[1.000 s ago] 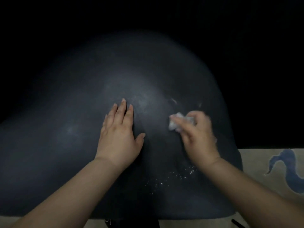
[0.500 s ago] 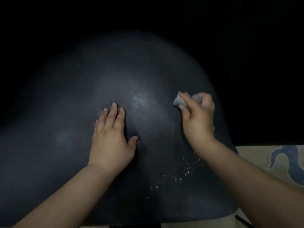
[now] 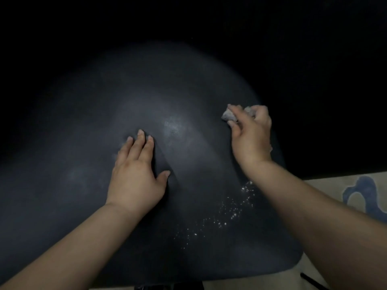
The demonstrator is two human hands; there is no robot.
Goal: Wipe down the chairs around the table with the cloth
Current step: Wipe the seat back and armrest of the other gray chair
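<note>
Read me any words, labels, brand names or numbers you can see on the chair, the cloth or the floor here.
None: no readable text in this view.
The dark chair seat shows only dust smears and white crumbs, no label.
The crumpled cloth in the right hand carries no visible print.
The blue shape on the rug is a pattern, not lettering.
The left hand rests flat on the seat.

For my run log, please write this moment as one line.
left hand: flat on chair | right hand: holds cloth, at seat's far right | crumbs: not yet wiped
</note>
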